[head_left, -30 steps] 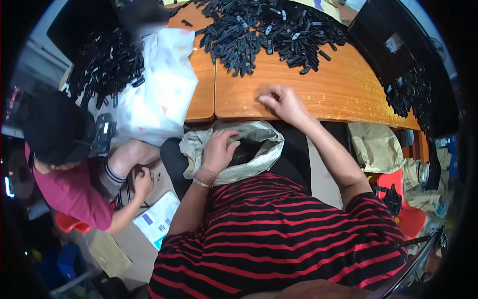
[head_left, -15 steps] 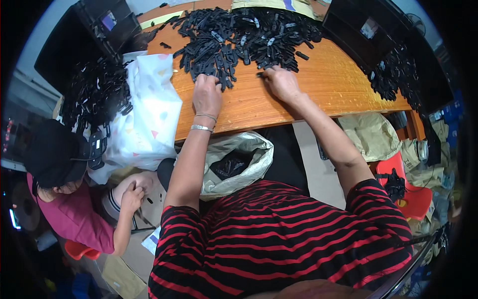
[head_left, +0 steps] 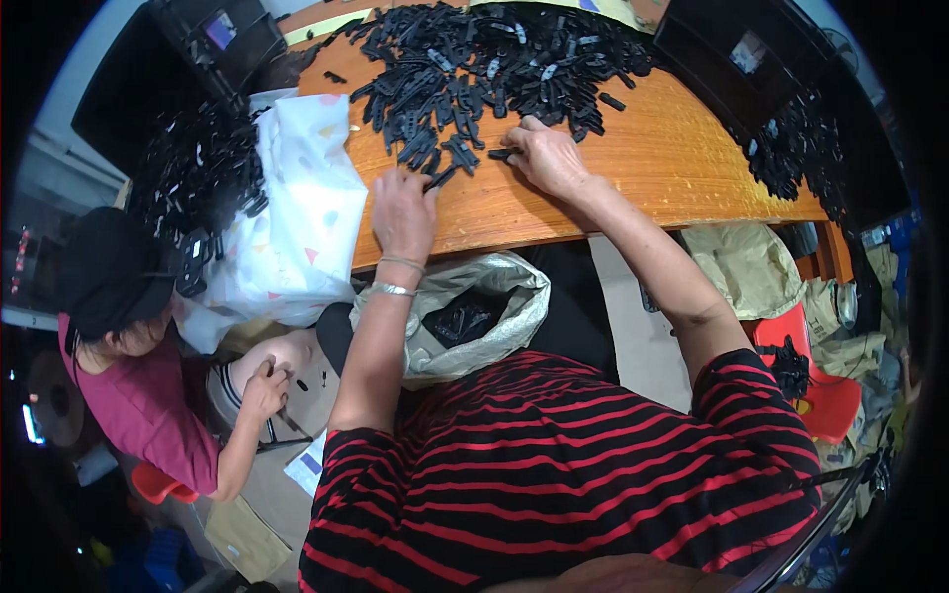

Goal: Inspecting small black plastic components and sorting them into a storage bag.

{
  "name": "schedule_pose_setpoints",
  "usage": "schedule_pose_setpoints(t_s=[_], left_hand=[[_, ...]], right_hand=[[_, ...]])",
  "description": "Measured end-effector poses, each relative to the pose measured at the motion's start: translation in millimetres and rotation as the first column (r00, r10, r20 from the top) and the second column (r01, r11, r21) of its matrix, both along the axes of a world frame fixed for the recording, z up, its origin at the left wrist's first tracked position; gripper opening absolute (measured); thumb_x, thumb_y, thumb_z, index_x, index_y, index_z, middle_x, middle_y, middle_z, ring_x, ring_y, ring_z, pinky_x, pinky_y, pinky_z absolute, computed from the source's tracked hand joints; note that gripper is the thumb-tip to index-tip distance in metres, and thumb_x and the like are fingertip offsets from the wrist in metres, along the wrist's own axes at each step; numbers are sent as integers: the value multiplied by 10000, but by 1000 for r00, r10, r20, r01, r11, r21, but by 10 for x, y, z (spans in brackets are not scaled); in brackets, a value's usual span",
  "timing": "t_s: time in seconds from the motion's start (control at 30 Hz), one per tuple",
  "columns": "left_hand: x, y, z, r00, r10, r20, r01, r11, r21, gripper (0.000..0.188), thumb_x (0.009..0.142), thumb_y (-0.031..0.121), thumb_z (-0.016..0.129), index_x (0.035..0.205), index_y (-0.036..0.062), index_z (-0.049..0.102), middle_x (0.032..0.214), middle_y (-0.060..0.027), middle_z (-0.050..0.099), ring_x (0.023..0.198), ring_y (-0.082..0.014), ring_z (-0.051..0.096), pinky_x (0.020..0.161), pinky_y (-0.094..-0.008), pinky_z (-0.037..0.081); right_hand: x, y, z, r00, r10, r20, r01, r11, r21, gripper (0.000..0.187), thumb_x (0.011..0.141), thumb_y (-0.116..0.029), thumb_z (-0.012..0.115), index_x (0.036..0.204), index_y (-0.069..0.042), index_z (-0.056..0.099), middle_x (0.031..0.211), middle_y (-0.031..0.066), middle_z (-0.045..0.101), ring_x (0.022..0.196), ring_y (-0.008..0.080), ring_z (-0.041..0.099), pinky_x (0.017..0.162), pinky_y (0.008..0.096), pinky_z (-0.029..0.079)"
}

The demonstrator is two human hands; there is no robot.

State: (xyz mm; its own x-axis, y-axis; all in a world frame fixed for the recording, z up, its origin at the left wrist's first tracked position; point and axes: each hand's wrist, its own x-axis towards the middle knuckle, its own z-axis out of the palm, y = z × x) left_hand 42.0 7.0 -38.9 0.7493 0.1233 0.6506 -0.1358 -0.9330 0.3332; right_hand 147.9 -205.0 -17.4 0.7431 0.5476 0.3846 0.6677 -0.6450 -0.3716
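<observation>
Small black elongated plastic pieces lie in a large heap [head_left: 445, 79] on the wooden table [head_left: 643, 168]. My left hand [head_left: 403, 215] is at the heap's near edge, its fingers closed on a slim black plastic piece [head_left: 442, 179] that points up and to the right. To the right of it, my right hand [head_left: 550, 160] pinches another black plastic piece [head_left: 501, 154], which sticks out leftward from the fingertips. The two held pieces are apart. What exact kind of part they are is too small to tell.
Below the table edge an open pale sack [head_left: 529, 316] holds dark pieces. A white plastic sheet [head_left: 311, 188] hangs at the left, by another black heap [head_left: 193, 183]. A seated co-worker [head_left: 148, 405] is at lower left. Dark bins [head_left: 732, 59] stand at the back; a red chair [head_left: 825, 400] at right.
My left hand has drawn slightly nearer to me, and a black piece now shows in its fingers. The right hand has shifted a little left, its piece now showing more. The view has shifted slightly.
</observation>
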Motion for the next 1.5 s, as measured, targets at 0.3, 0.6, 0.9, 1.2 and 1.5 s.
schedule_pose_setpoints(t_s=[0.3,0.6,0.9,1.2,1.5], left_hand=[[-43,5,105,922,24,-387,-68,993,-100,119,766,176,701,783,59,692,830,-124,585,848,-307,566,739,-401,467],[-55,-80,114,964,-24,-263,49,995,88,165,747,157,720,869,50,694,817,-125,585,871,-305,576,740,-398,471],[-67,-119,152,868,-484,-109,90,370,-925,193,837,70,667,1012,6,615,900,-62,652,715,-173,644,621,-274,550],[-302,-242,340,861,-508,26,122,157,-980,268,859,-33,597,1117,-21,522,980,-67,624,750,-87,633,623,-182,535],[-369,-311,294,884,-464,62,164,184,-969,281,891,-76,508,1168,-35,495,1021,-83,616,889,-105,621,702,-206,544]], right_hand=[[-87,85,132,978,-9,-209,-35,978,-206,215,710,-136,748,873,-40,646,873,138,652,831,347,622,747,425,483],[-280,39,103,946,-20,-323,-20,992,-121,233,691,-122,774,845,-17,635,846,162,666,863,345,635,753,411,488],[-488,90,204,898,2,-440,42,995,89,221,764,-150,709,880,4,602,794,187,649,802,338,643,716,394,496],[-829,317,253,944,209,-255,-72,885,460,191,805,-35,665,971,18,587,824,81,579,677,134,579,621,274,475],[-905,333,234,961,184,-207,-82,903,421,199,759,0,696,917,16,575,797,89,556,630,150,580,573,280,474]])
